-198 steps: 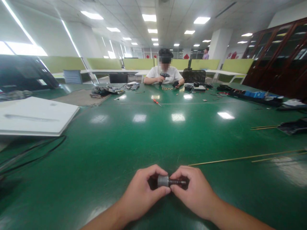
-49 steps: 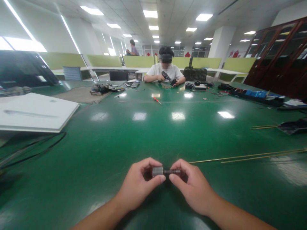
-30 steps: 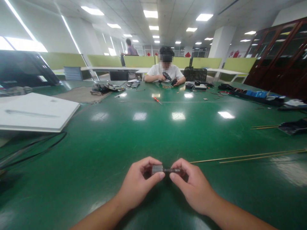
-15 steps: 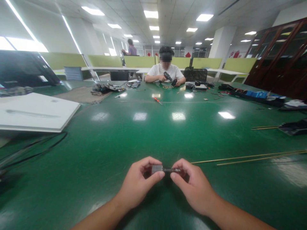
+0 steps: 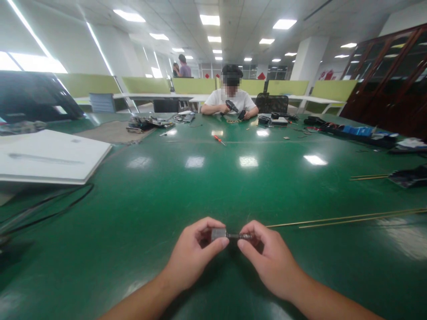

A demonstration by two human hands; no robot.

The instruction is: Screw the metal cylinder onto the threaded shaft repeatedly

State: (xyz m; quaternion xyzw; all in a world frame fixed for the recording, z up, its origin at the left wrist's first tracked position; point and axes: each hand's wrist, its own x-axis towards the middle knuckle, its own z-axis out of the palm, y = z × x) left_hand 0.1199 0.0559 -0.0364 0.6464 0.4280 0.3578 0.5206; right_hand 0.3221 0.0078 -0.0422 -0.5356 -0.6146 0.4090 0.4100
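Between thumb and fingers, my left hand (image 5: 196, 251) grips a small grey block (image 5: 219, 234), which looks like metal. A thin dark rod (image 5: 233, 236) reaches from the block's right side toward my right hand (image 5: 270, 255). That hand pinches the rod's thicker, ridged end (image 5: 246, 236) between thumb and fingers. Both hands are close together, low over the green table (image 5: 187, 191). Fingers hide part of the block and the far end of the rod. Whether the rod is fixed in the block, I cannot tell.
Long thin brass-coloured rods (image 5: 347, 218) lie to the right of my right hand. A white board (image 5: 50, 155) and black cables (image 5: 66, 206) are at left. Farther off lies an orange screwdriver (image 5: 218, 140). Across the table, a person (image 5: 230, 100) holds a power drill (image 5: 231, 106).
Both hands keep their grip and almost the same position. My right hand and the ridged end have shifted very slightly right. In the far background, a second person has come into view.
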